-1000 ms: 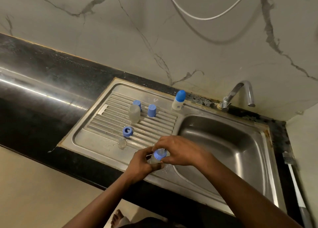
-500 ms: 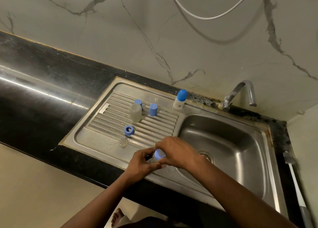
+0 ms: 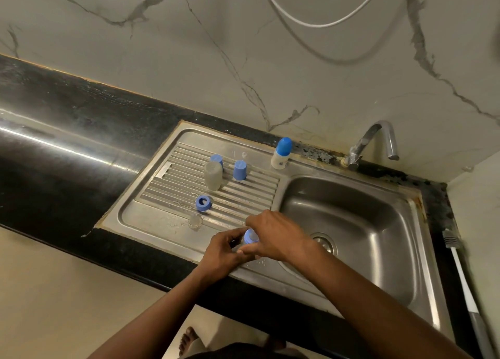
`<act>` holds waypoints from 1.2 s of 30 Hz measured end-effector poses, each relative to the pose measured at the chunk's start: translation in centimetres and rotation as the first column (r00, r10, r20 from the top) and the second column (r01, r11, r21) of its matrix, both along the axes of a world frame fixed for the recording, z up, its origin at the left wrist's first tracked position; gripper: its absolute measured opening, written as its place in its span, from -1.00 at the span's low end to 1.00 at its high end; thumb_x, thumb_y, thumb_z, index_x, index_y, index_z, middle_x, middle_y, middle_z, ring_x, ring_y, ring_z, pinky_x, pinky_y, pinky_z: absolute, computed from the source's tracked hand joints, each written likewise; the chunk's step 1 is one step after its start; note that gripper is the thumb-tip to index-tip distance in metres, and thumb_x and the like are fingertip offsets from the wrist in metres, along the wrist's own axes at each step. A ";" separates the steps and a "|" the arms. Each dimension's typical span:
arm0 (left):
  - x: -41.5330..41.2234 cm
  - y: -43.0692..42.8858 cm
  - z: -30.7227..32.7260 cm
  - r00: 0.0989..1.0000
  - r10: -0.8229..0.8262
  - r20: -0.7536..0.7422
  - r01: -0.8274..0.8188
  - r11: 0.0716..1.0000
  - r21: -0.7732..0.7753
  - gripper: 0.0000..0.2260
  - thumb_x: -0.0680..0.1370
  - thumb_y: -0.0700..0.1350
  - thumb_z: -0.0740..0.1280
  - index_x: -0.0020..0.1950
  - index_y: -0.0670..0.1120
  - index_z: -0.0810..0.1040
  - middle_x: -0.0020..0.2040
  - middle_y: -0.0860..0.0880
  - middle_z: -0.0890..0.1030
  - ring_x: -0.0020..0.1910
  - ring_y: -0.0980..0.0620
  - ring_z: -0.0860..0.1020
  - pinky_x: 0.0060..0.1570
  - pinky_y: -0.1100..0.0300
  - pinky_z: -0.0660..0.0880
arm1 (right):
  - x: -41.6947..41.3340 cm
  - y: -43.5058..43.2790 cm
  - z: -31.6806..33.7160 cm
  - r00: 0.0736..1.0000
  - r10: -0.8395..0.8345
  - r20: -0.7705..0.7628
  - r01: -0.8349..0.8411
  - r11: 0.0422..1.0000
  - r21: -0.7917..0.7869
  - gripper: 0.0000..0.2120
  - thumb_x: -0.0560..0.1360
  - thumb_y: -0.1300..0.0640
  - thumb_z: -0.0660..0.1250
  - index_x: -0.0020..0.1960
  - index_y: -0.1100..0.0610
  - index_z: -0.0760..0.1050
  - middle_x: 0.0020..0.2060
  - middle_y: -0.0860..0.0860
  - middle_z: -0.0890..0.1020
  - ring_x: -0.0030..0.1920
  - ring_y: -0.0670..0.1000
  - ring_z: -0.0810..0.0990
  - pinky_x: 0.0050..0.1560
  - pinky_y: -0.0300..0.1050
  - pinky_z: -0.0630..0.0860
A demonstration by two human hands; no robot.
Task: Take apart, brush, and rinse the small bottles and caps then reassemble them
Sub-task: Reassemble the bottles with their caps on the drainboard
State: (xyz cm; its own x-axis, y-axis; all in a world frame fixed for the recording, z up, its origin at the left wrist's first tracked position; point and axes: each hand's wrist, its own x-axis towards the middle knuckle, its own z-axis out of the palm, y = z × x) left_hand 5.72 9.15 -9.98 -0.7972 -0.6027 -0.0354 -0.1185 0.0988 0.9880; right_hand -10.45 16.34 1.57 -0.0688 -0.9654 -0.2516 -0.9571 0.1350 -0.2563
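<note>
Small bottle (image 3: pixel 250 237) held over sink (image 3: pixel 273 276) front rim.
It is gripped by the curled fingers of the left hand (image 3: pixel 224 253) and pinched at its blue collar by the right hand (image 3: pixel 276 234).

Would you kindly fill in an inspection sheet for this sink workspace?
Surface: steel drainboard, wet in spots.
Job's things: capped bottle upright by the basin's back corner; clear bottle with a blue cap behind it, second blue cap beside it, blue ring and small clear piece on the drainboard.
Clutter: brush on the counter, right of the basin.
Hands: left hand and right hand both grip one blue-topped bottle.
Cables: white cable looping across the wall.
Surroundings: tap, marbled wall, black counter.
</note>
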 end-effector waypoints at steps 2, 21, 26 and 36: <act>0.0 0.1 -0.1 1.000 0.009 -0.009 -0.009 1.000 -0.002 -0.62 0.49 0.13 0.60 0.28 0.10 0.70 0.17 0.07 0.75 0.20 0.00 0.69 0.26 0.15 0.58 | -0.4 0.2 0.6 0.997 0.073 0.030 -0.074 0.997 0.030 -0.72 0.49 -0.08 0.52 0.11 0.00 0.57 -0.05 -0.04 0.66 -0.05 0.01 0.65 -0.17 -0.12 0.56; -0.2 0.1 -0.4 1.000 0.006 0.007 -0.006 1.000 -0.008 -0.59 0.47 0.17 0.60 0.29 0.13 0.69 0.16 0.13 0.75 0.19 0.07 0.70 0.24 0.19 0.57 | -0.3 0.4 0.3 0.998 -0.020 0.058 0.018 1.000 0.021 -0.76 0.47 -0.07 0.51 0.01 0.03 0.56 -0.11 -0.03 0.64 -0.12 0.04 0.63 -0.19 -0.03 0.52; -0.2 0.2 -0.6 1.000 0.011 0.013 -0.011 1.000 -0.010 -0.64 0.48 0.13 0.61 0.24 0.10 0.71 0.16 0.11 0.75 0.20 0.06 0.69 0.23 0.28 0.55 | -0.8 0.5 0.9 0.995 0.063 0.080 -0.069 0.995 0.076 -0.66 0.53 0.11 0.46 0.29 -0.05 0.62 0.11 -0.01 0.68 0.08 0.02 0.66 0.08 0.06 0.63; 0.0 0.1 -0.6 0.998 -0.007 0.070 0.010 0.999 -0.043 -0.61 0.52 0.07 0.59 0.33 0.11 0.67 0.18 0.15 0.74 0.22 0.09 0.69 0.32 0.12 0.56 | 0.2 0.6 -1.1 0.994 -0.096 0.049 0.099 0.994 -0.045 -0.75 0.45 -0.07 0.48 -0.06 0.11 0.61 -0.15 0.04 0.69 -0.15 0.05 0.65 -0.10 0.07 0.65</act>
